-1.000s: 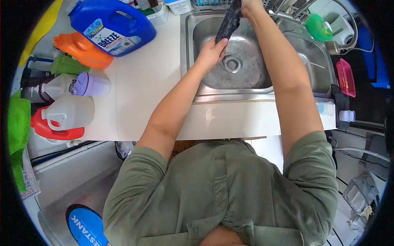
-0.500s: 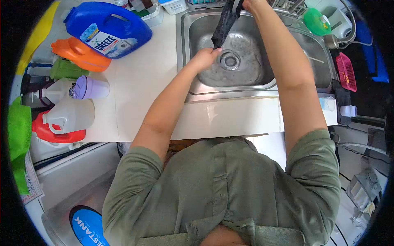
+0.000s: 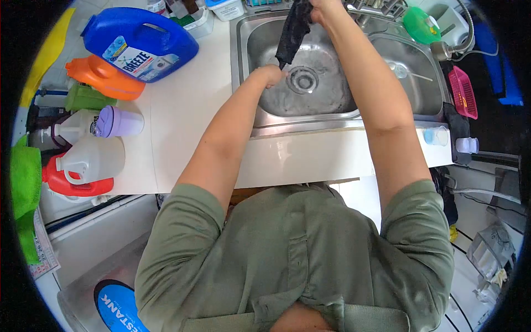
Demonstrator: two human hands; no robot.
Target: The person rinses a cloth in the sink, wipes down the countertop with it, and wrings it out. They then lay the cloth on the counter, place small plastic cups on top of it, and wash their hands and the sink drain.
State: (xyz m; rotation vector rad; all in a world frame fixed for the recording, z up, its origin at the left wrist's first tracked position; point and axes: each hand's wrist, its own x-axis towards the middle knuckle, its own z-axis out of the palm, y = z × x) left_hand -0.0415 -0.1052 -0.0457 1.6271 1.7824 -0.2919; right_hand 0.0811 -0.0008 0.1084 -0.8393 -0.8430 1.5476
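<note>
A long, narrow black cloth [image 3: 293, 36] is stretched at a slant over the left basin of the steel sink [image 3: 301, 123]. Its lower end is in the closed fingers of my left hand [image 3: 269, 76], just left of the drain [image 3: 302, 80]. My right hand [image 3: 326, 9] is closed on the upper part, near the top edge of the view. The cloth's upper end runs out of the picture, so its exact kind is hidden. The basin's bottom looks wet, with thin greyish water on it.
On the counter at left stand a blue detergent jug [image 3: 141, 44], an orange bottle [image 3: 105, 77], a purple-lidded tumbler [image 3: 119, 122] and a white jug [image 3: 94, 160]. Right of the sink are a pink basket [image 3: 463, 92] and a clear cup [image 3: 436, 136]. A green bowl [image 3: 419, 25] sits behind the second basin.
The cloth looks more bunched, and its pale strip at the top no longer shows. My left hand has turned, with its fingers more curled. The whole view has shifted slightly.
</note>
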